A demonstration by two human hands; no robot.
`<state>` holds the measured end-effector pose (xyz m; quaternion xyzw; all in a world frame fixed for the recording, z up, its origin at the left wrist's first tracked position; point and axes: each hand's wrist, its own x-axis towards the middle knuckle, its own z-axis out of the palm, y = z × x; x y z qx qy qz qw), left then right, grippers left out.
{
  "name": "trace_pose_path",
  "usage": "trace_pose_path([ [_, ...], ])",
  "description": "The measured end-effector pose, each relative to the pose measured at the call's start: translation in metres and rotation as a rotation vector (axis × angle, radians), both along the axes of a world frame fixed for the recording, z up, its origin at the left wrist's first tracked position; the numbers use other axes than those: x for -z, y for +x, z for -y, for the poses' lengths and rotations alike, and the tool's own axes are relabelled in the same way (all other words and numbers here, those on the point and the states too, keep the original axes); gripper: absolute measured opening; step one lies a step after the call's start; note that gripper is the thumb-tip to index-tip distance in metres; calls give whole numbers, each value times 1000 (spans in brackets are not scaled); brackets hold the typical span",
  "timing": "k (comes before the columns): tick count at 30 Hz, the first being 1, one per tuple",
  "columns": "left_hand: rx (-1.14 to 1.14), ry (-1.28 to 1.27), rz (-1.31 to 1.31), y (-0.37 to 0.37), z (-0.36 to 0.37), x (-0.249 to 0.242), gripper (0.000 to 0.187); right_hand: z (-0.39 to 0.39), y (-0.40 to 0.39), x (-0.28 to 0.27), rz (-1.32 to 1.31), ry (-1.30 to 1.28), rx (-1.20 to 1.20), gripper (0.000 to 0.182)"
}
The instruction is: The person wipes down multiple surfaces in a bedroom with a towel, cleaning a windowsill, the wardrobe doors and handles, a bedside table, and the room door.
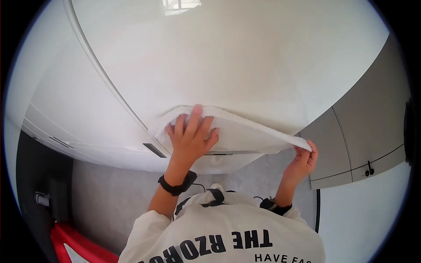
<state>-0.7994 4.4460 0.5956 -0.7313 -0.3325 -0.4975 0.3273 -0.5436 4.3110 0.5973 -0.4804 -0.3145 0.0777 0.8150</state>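
A white towel (245,136) with a thick, fluffy edge lies along the near edge of a glossy white worktop (228,65). My left hand (190,133) rests on it with fingers spread, one fingertip reaching over the fluffy edge. At the towel's right end, my right hand (305,158) pinches the corner between thumb and fingers, holding it out beyond the worktop. The towel's underside is hidden.
White panels (87,114) with a dark recessed handle run down the left side. Grey cabinets (368,122) with black handles stand at the right. A red item (83,245) is at the lower left, above a grey tiled floor (109,184).
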Motion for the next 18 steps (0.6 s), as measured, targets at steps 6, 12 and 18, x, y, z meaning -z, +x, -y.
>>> trace_pose_path([
  [6,-128,102,260,-13,-14,-50,43,-23,-30,-36,581,-4,21,52],
  [12,-210,-91,296,-58,-20,0,57,-84,-71,-36,1083,-32,237,69],
  [18,-216,-249,467,-75,-3,22,46,-109,-143,-78,1171,147,303,60],
])
